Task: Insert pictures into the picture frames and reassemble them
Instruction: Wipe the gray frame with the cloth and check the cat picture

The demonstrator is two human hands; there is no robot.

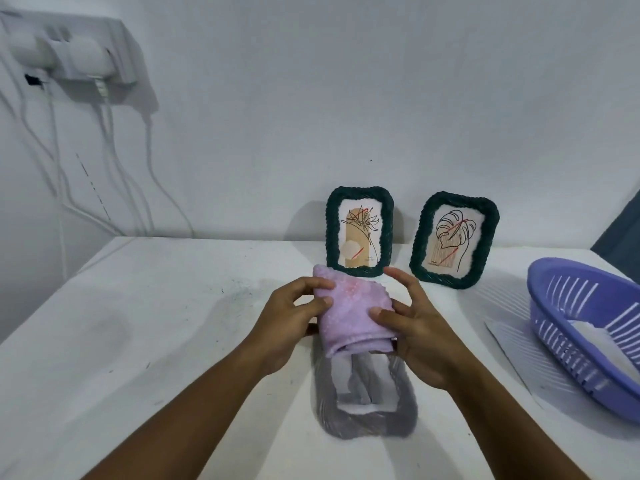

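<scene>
Head view: nearest me, both hands work a folded pink cloth (349, 306) above the white table (156, 341). My left hand (291, 320) pinches the cloth's left edge; my right hand (419, 327) grips its right side, thumb on top. Behind them, two dark green picture frames (360, 232) (453, 240), pictures inserted, lean upright against the wall. At right sits a purple basket (588, 344).
</scene>
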